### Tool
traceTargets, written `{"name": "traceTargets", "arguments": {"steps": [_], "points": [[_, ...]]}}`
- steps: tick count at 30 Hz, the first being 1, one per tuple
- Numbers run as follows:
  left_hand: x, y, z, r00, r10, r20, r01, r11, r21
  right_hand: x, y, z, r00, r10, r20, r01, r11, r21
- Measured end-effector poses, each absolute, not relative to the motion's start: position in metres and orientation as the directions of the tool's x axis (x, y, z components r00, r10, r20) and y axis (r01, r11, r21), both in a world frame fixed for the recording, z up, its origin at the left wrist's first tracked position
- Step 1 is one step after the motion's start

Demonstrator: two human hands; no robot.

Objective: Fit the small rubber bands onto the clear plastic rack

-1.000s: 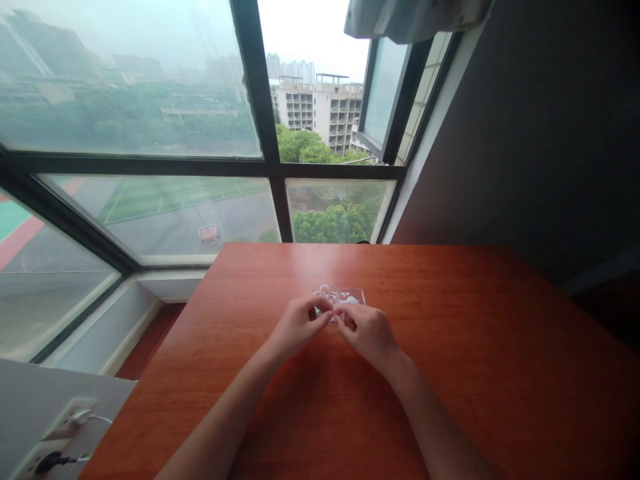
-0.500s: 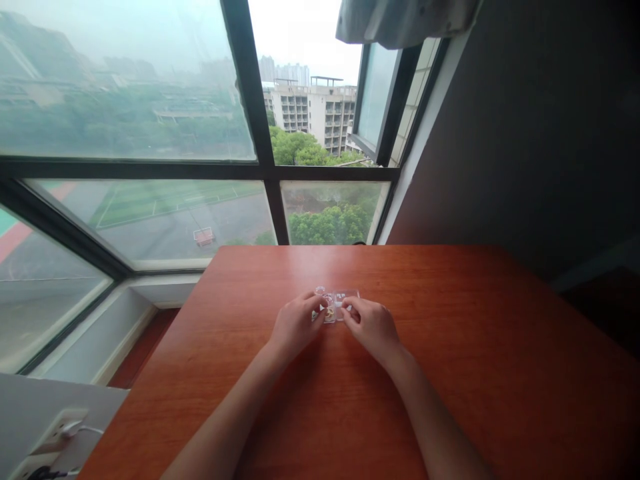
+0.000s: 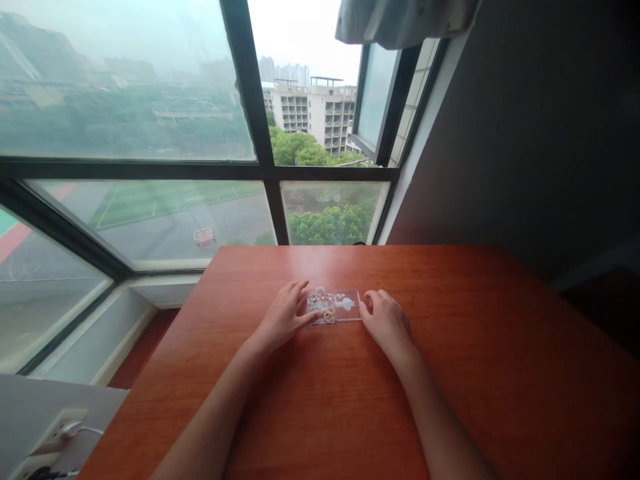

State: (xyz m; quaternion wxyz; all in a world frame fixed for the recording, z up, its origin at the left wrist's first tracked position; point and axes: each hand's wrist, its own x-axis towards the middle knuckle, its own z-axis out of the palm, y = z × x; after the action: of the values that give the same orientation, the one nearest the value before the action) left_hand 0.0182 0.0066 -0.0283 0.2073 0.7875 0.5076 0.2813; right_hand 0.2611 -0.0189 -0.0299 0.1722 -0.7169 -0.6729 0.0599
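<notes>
A small clear plastic box (image 3: 321,321) lies on the table with its clear lid (image 3: 353,315) folded flat to the right. Several small pieces sit in its compartments, among them gold-coloured rings (image 3: 329,313); the others are too small to name. White markings show on the lid. My left hand (image 3: 284,310) is at the box's left side, fingers spread, thumb across the front part and the other fingertips near the back left corner. My right hand (image 3: 387,317) has its fingers curled, with thumb and forefinger at the lid's right edge.
The box rests on a reddish-brown wooden table (image 3: 320,413). Behind the table stand windows with dark frames (image 3: 330,174), one pane swung outward. A dark wall (image 3: 500,147) rises at the right. Wall sockets with plugs (image 3: 70,430) are at the lower left.
Both hands have moved apart from the middle of the box, left hand to the left side and right hand to the lid's right edge. The box and lid are now less covered.
</notes>
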Motion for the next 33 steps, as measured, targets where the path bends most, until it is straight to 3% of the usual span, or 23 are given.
{"name": "traceTargets", "arguments": {"steps": [6, 12, 15, 20, 24, 33], "points": [[0.016, 0.008, -0.031, 0.416, 0.886, 0.204, 0.662, -0.448, 0.601, 0.258, -0.021, -0.033, 0.029, 0.981, 0.193, 0.959, 0.027, -0.283], [0.017, 0.009, -0.034, 0.403, 0.897, 0.184, 0.684, -0.429, 0.590, 0.253, -0.020, -0.036, -0.015, 0.975, 0.221, 0.952, 0.082, -0.296], [0.017, 0.009, -0.035, 0.408, 0.895, 0.183, 0.680, -0.431, 0.593, 0.252, -0.019, -0.038, -0.009, 0.976, 0.217, 0.925, 0.091, -0.369], [0.017, 0.008, -0.035, 0.405, 0.896, 0.183, 0.682, -0.429, 0.592, 0.253, -0.017, -0.037, 0.027, 0.992, 0.123, 0.778, 0.057, -0.626], [0.018, 0.006, -0.034, 0.398, 0.897, 0.193, 0.690, -0.431, 0.582, 0.249, -0.019, -0.036, -0.015, 0.993, 0.115, 0.709, 0.091, -0.699], [0.023, 0.002, -0.032, 0.400, 0.891, 0.213, 0.693, -0.446, 0.566, 0.236, -0.025, -0.039, -0.161, 0.929, 0.333, 0.703, 0.345, -0.622]]}}
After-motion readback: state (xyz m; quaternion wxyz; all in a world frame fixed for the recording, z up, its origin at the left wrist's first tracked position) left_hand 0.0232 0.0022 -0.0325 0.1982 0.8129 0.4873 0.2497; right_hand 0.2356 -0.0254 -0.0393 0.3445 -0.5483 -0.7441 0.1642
